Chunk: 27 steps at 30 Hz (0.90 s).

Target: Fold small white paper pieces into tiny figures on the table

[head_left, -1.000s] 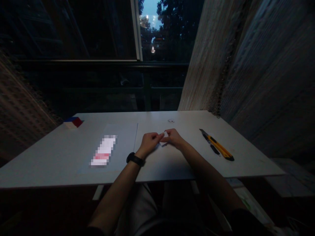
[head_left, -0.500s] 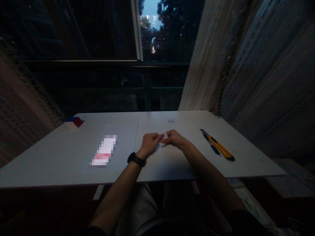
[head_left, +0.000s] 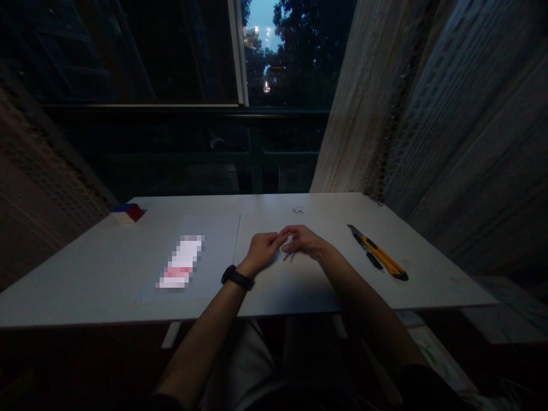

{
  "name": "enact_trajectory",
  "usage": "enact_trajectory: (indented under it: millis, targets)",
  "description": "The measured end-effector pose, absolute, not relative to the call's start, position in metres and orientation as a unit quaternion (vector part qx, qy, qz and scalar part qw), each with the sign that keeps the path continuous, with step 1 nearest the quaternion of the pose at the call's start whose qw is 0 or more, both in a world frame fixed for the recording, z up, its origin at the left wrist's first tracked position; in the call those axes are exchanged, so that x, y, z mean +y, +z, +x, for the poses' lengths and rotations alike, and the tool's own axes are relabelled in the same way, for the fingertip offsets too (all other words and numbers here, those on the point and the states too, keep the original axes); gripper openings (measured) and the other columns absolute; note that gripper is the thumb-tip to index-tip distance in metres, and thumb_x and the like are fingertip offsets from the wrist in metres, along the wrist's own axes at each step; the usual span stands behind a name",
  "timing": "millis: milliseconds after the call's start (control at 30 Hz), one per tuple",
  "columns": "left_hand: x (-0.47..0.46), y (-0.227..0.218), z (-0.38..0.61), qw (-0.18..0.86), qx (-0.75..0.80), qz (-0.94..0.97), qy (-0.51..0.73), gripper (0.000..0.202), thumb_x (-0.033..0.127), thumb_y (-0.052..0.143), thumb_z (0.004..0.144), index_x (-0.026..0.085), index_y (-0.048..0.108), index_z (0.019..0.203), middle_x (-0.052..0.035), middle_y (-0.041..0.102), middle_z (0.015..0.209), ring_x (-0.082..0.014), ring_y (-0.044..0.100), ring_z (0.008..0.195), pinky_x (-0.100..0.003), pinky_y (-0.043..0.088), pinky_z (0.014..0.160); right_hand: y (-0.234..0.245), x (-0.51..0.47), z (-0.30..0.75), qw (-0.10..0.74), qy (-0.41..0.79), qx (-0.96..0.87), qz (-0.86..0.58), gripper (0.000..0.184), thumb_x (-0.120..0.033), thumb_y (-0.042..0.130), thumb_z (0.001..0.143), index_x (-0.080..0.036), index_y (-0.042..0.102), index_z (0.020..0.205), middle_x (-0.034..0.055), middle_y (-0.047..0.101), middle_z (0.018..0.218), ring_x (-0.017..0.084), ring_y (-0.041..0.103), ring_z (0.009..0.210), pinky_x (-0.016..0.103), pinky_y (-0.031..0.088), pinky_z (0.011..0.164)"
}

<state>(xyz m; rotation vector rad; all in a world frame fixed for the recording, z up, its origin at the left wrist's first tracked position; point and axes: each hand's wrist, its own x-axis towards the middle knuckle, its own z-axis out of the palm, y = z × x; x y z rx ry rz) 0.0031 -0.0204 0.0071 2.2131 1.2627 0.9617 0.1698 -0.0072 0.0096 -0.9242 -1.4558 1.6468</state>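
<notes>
White table [head_left: 85,268], pixelated panel [head_left: 182,262] unreadable; left hand [head_left: 263,249], right hand [head_left: 305,238]: each grip pinching white paper [head_left: 284,255]

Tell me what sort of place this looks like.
Probably a room in a home, though I can't be certain. A white table stands by a large window with trees outside, and a long, pale curtain hangs at the right.
</notes>
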Motion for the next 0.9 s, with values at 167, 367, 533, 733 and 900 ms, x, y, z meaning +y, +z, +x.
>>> enact_trajectory:
  millis: [167,367,533,733,900]
  targets:
    - [-0.0230,0.0068,0.0047,0.178,0.451,0.809,0.332,0.044,0.046,0.041,0.082,0.014,0.060,0.058,0.0020,0.045,0.047,-0.0095,0.039,0.052,-0.024,0.022,0.051,0.0055,-0.0070,0.1623,0.383,0.621,-0.573,-0.373,0.042,-0.013,0.079,0.040,-0.011,0.061,0.078,-0.0014,0.061,0.059,0.011,0.057,0.053,0.025,0.046,0.054]
    - [-0.0210,0.0076,0.0031,0.171,0.469,0.790,0.357,0.046,0.046,0.039,0.083,0.014,0.058,0.056,0.0012,0.046,0.048,-0.0101,0.040,0.052,-0.024,0.023,0.052,0.0109,-0.0072,0.1670,0.372,0.613,-0.599,-0.358,0.043,-0.022,0.079,0.047,-0.012,0.062,0.086,-0.0036,0.058,0.057,0.007,0.051,0.047,0.022,0.043,0.048]
    - [-0.0194,0.0085,0.0024,0.173,0.497,0.764,0.374,0.047,0.049,0.039,0.082,0.015,0.056,0.054,0.0022,0.043,0.047,-0.0099,0.039,0.052,-0.024,0.022,0.051,0.0128,-0.0074,0.1710,0.360,0.640,-0.584,-0.346,0.059,-0.023,0.080,0.047,-0.016,0.058,0.101,-0.0037,0.059,0.060,0.010,0.054,0.051,0.023,0.046,0.049]
    - [-0.0191,0.0084,0.0031,0.200,0.486,0.759,0.384,0.048,0.050,0.040,0.080,0.015,0.049,0.049,0.0036,0.038,0.046,-0.0089,0.036,0.051,-0.024,0.023,0.051,0.0078,-0.0073,0.1658,0.385,0.619,-0.592,-0.344,0.047,-0.024,0.081,0.044,-0.013,0.062,0.086,-0.0015,0.062,0.066,0.011,0.057,0.058,0.027,0.050,0.055]
    - [-0.0173,0.0056,0.0017,0.265,0.444,0.768,0.378,0.049,0.052,0.039,0.080,0.014,0.052,0.052,0.0033,0.042,0.049,-0.0088,0.037,0.053,-0.024,0.025,0.052,0.0070,-0.0073,0.1660,0.370,0.617,-0.603,-0.345,0.042,-0.023,0.080,0.045,-0.013,0.064,0.082,-0.0012,0.063,0.068,0.011,0.057,0.063,0.026,0.049,0.061]
